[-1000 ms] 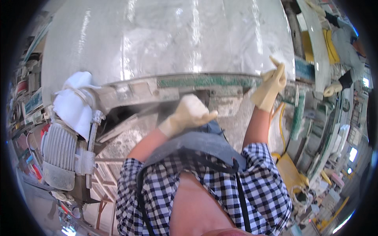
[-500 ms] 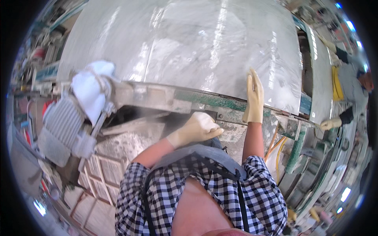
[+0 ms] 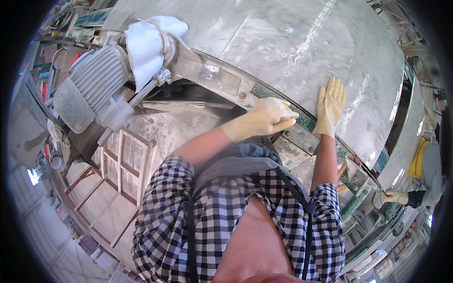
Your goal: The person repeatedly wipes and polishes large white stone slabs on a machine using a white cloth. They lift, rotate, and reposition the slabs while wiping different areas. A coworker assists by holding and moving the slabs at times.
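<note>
A large wet grey slab (image 3: 264,45) with a glossy surface spreads out in front of me. My right hand (image 3: 331,106), in a cream rubber glove, lies on its near edge with the palm down and the fingers stretched forward. Wearing a matching glove, my left hand (image 3: 264,119) hovers just short of the slab's edge, in front of my waist. Its fingers are curled in and point right, and nothing shows in them. Below the slab's edge runs a worn metal frame (image 3: 226,85) with patches of green paint.
A ribbed grey motor (image 3: 99,70) stands at the left, beside a white cloth-wrapped part (image 3: 147,52). Wooden frames (image 3: 123,160) lean below it. At the right, a co-worker's gloved hand (image 3: 395,197) rests by a second slab (image 3: 409,127).
The view has turned, so the slab and motor appear shifted and tilted. My right hand has flattened onto the slab from an edge-on pose. The left hand has come nearer the slab's edge.
</note>
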{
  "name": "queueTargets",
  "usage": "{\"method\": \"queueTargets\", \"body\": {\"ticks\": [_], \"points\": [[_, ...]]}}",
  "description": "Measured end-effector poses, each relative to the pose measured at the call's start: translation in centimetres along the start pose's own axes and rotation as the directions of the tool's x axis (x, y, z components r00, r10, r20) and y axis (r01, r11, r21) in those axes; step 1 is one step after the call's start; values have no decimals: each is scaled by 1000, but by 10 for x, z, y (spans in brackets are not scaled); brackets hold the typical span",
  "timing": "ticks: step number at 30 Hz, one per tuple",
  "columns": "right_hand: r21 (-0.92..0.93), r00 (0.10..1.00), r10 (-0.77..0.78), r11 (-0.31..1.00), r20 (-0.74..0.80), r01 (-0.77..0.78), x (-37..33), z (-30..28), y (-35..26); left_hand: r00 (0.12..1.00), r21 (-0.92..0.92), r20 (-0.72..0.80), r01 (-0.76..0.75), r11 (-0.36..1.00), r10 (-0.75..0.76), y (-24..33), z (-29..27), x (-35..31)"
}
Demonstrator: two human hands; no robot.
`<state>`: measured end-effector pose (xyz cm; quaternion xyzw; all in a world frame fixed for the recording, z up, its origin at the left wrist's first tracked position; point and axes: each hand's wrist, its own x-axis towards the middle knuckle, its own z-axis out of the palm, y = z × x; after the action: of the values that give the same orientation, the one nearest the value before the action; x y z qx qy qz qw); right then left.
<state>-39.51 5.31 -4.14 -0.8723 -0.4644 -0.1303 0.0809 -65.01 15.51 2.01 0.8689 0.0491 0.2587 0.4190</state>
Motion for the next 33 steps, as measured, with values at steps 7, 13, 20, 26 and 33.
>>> {"method": "queueTargets", "body": {"ticks": [7, 13, 20, 26, 33], "points": [[42, 999, 43, 998, -20, -42, -11, -1, -19, 992, 33, 21, 121, 992, -121, -30, -12, 31], [25, 999, 43, 999, 27, -44, -6, -9, -19, 967, 418, -231, 197, 887, -106, -89, -25, 56], [56, 998, 58, 997, 41, -60, -5, -14, -19, 933, 572, -251, 359, 737, -259, -133, -36, 59], [20, 994, 74, 997, 79, -76, 1, -13, -16, 944, 585, -266, 319, 745, -196, -140, -29, 63], [51, 997, 53, 997, 53, -56, -3, -9, -10, 936, 486, -264, 339, 806, -235, -140, -32, 63]]}}
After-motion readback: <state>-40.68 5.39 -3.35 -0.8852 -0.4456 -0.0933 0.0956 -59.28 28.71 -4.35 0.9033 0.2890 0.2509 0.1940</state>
